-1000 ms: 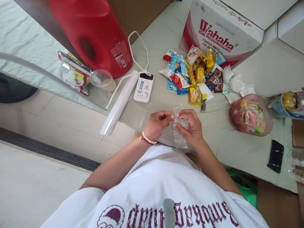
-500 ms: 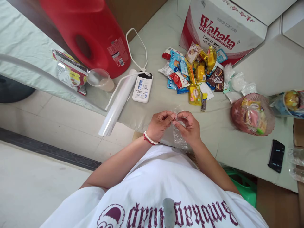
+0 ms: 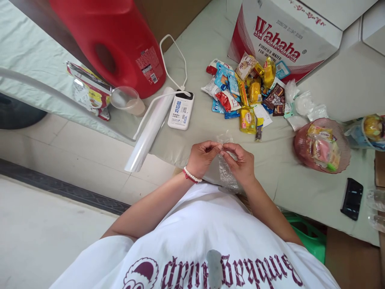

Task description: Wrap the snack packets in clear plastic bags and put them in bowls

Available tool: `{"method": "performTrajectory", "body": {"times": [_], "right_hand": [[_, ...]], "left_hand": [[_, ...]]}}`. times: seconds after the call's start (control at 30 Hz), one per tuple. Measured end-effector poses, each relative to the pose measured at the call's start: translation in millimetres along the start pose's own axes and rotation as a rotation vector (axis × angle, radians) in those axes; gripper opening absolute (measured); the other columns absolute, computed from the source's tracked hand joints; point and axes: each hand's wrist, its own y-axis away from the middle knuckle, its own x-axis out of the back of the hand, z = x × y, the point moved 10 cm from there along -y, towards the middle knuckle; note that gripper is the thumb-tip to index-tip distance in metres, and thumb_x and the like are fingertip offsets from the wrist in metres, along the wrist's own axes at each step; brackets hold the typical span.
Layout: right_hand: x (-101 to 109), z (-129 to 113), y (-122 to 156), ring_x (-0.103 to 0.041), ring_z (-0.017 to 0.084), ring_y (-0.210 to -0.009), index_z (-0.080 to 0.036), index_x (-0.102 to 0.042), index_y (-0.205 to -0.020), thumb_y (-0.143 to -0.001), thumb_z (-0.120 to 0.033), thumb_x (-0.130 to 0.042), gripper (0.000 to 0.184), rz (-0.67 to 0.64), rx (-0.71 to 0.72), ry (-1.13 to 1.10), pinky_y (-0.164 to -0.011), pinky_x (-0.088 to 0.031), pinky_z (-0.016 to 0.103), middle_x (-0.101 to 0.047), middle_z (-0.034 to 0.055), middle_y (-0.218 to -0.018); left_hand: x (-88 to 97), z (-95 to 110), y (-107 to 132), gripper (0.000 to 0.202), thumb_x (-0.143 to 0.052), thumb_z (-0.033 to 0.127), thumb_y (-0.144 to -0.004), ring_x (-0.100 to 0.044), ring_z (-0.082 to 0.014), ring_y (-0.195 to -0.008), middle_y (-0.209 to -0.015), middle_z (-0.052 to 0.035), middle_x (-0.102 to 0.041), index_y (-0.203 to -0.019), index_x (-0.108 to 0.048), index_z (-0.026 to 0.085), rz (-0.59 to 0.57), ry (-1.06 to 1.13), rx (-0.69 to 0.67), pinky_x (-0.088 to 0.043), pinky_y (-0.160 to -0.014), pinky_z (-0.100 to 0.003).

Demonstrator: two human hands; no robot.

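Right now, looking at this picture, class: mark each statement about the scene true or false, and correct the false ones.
1. Both the left hand and the right hand pinch the clear plastic bag. True.
2. The beaded bracelet sits on the right wrist. False: it is on the left wrist.
3. The pink bowl is empty. False: it holds wrapped snacks.
4. The snack pile lies in front of the Wahaha box. True.

Pale-clothed table (image 3: pixel 207 44) was pretty packed: red jug (image 3: pixel 114 36), clear cup (image 3: pixel 128 100), power bank (image 3: pixel 180 112), film roll (image 3: pixel 150 132), snack pile (image 3: pixel 246 92), Wahaha box (image 3: pixel 282 32), pink bowl (image 3: pixel 297 146), black phone (image 3: pixel 351 198).
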Motion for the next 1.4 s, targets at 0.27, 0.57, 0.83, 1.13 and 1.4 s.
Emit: {"method": "performTrajectory", "body": {"times": [0.27, 0.57, 0.83, 1.13, 1.4], "right_hand": [[0, 19, 0, -0.072, 0.018, -0.084, -0.025, -0.072, -0.102, -0.097, -0.043, -0.062, 0.021, -0.004, -0.146, -0.131, -0.083, -0.058, 0.032, -0.077, 0.0009, -0.091], [4, 21, 1, -0.073, 0.017, -0.085, -0.025, -0.075, -0.101, -0.096, -0.039, -0.064, 0.018, 0.028, -0.149, -0.142, -0.085, -0.057, 0.031, -0.078, 0.0003, -0.094], [4, 19, 3, -0.073, 0.019, -0.096, -0.025, -0.076, -0.103, -0.095, -0.039, -0.066, 0.018, 0.054, -0.168, -0.148, -0.091, -0.056, 0.034, -0.079, 0.0024, -0.105], [28, 25, -3, -0.068, 0.015, -0.084, -0.026, -0.065, -0.091, -0.087, -0.044, -0.078, 0.023, 0.162, -0.302, -0.623, -0.081, -0.059, 0.031, -0.074, 0.0007, -0.097], [67, 32, -6, -0.066, 0.015, -0.076, -0.026, -0.063, -0.096, -0.084, -0.061, -0.076, 0.040, 0.241, -0.368, -0.670, -0.072, -0.058, 0.029, -0.072, 0.0002, -0.087]], "left_hand": [[-7.5, -5, -2, 0.027, -0.074, 0.044, -0.080, -0.055, -0.0118, -0.065, -0.068, 0.0026, -0.066, -0.073, -0.073, 0.018, -0.018, 0.000, 0.021, -0.047, -0.068, -0.027], [-9.2, -6, -1, 0.034, -0.083, 0.049, -0.073, -0.067, -0.0181, -0.076, -0.078, -0.0027, -0.075, -0.081, -0.078, 0.017, -0.027, 0.039, 0.061, -0.053, -0.077, -0.031], [-3.8, -11, -2, 0.026, -0.079, 0.042, -0.075, -0.065, -0.0166, -0.073, -0.075, -0.0019, -0.074, -0.078, -0.077, 0.017, 0.003, 0.005, 0.066, -0.052, -0.075, -0.030], [-0.2, 1, 0, 0.014, -0.072, 0.031, -0.077, -0.056, -0.0113, -0.070, -0.076, 0.0020, -0.066, -0.077, -0.065, 0.019, -0.125, 0.094, 0.065, -0.046, -0.068, -0.025], [-11.9, 10, 6, 0.028, -0.079, 0.032, -0.079, -0.076, -0.0288, -0.104, -0.107, -0.0089, -0.078, -0.082, -0.055, 0.018, -0.320, 0.501, 0.257, -0.058, -0.096, -0.049]]}}
